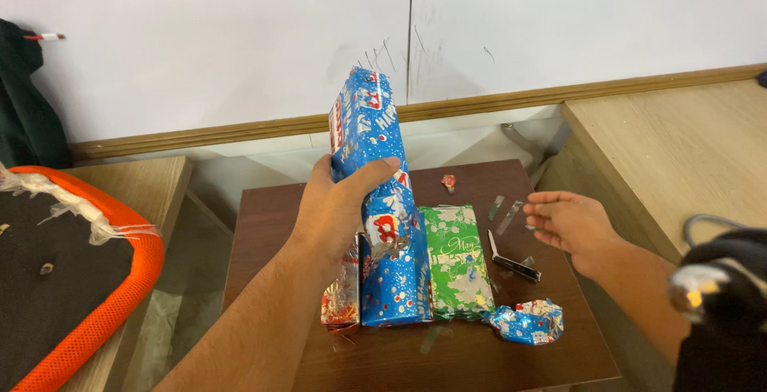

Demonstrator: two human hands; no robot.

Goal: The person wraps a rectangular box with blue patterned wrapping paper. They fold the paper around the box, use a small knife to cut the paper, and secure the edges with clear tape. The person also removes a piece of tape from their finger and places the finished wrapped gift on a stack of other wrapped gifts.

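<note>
The left hand (335,208) has its grip wrapped around a blue wrapped box (366,132), thumb across the front and fingers behind, holding it tilted up above the dark brown desk (272,224). The lifted box's lower end hangs just over a second blue wrapped box (395,284) that lies flat on the desk. Just right of that flat blue box, touching it, lies a green wrapped box (455,260). On the blue box's left side a red and silver wrapped parcel (342,296) sits against it, mostly hidden by the forearm. Right of the green box lies what looks like a small folding knife (511,262), and near the green box's lower right corner sits a crumpled ball of blue paper (527,322). The right hand (571,222) hovers over the desk's right edge, grip spread, fingers loosely extended, holding nothing.
</note>
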